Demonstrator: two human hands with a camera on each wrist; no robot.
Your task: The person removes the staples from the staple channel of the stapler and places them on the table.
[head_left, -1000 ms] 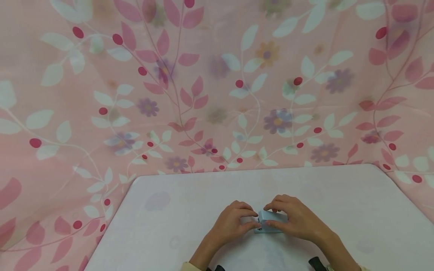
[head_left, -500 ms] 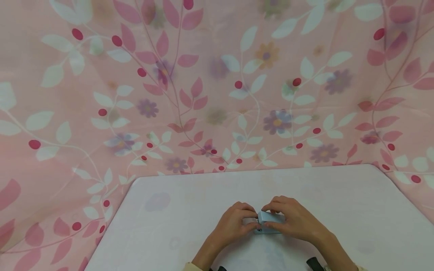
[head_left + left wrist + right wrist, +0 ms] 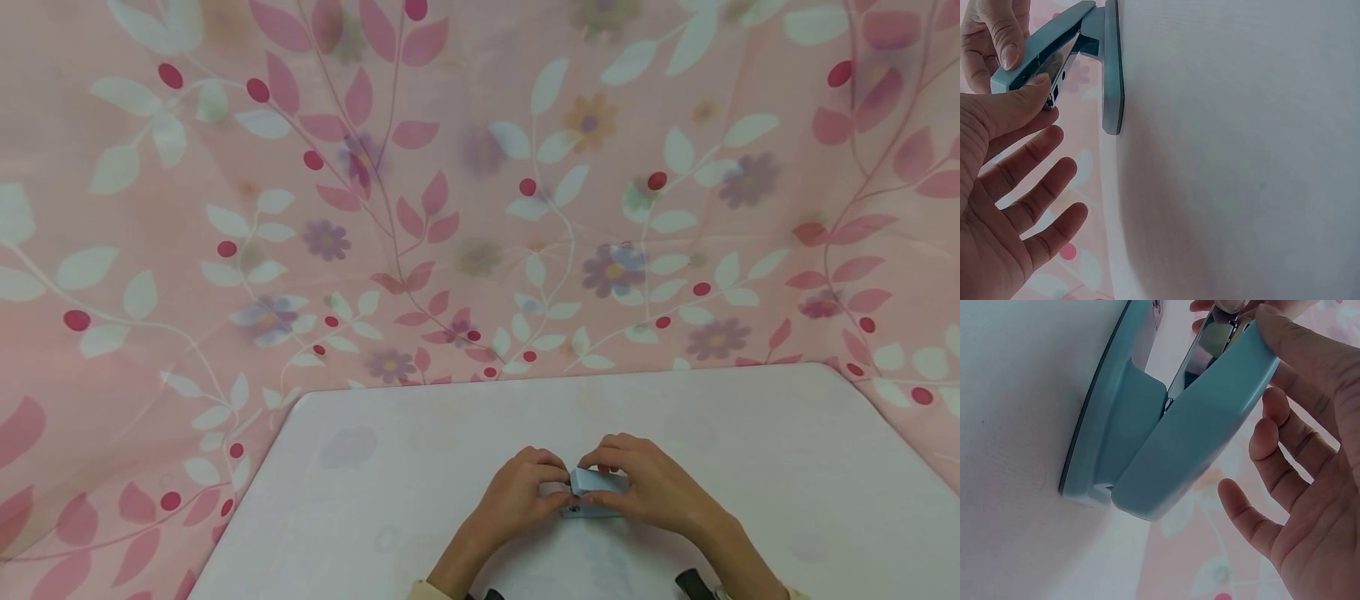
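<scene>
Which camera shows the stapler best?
The right wrist view: the stapler is largest there, its back end uncovered. The left wrist view shows it smaller, partly behind the left hand; the head view, smallest, its back end behind the right hand.

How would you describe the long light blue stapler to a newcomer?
On the white table, find the bare left hand and bare right hand. Between them is the long light blue stapler. Its raised blue cover and shiny metal strip set it apart from both hands.
</scene>
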